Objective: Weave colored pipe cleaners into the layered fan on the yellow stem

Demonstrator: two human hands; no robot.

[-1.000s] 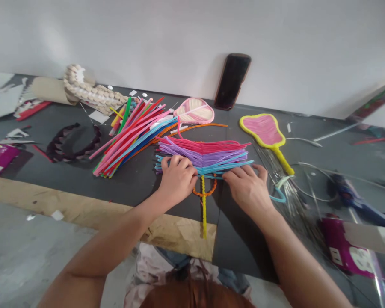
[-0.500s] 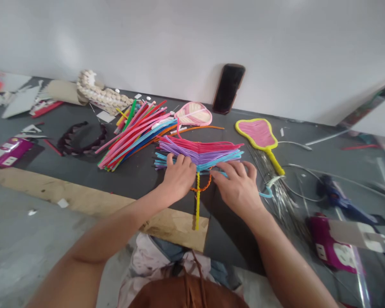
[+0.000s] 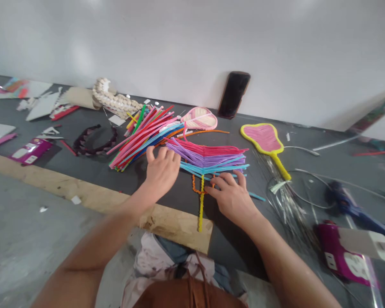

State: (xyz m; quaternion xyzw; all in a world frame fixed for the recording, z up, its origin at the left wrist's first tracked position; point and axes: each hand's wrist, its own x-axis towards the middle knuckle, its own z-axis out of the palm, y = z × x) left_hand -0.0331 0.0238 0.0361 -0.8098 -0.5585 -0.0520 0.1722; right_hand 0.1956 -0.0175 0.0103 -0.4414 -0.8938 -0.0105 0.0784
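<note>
A piece built of pipe cleaners [image 3: 205, 159] lies before me, with red, purple and light-blue bands slanting out from a middle line. From its lower end run a twisted yellow stem [image 3: 201, 209] and an orange loop [image 3: 194, 184]. My left hand [image 3: 163, 171] hovers by the left ends of the bands, fingers apart and nothing visible in it. At the lower right edge, my right hand [image 3: 232, 192] has bent fingers closed about a loose light-blue pipe cleaner [image 3: 256, 196], whose end sticks out past the hand. Its thumb side is close to the orange loop; the fingertips are partly hidden.
Loose coloured pipe cleaners [image 3: 137, 145] are heaped left of the piece. Behind are a pink oval frame [image 3: 199, 118] and a phone [image 3: 233, 94] leaning on the wall. Rightward lie a yellow-edged pink shape [image 3: 262, 137], wires [image 3: 282, 201], a glue gun [image 3: 349, 203] and a purple box [image 3: 343, 252].
My left hand has moved left, off the blue bands. My right hand has shifted slightly down, and the light-blue end shows beyond it. The whole view has shifted a little.
</note>
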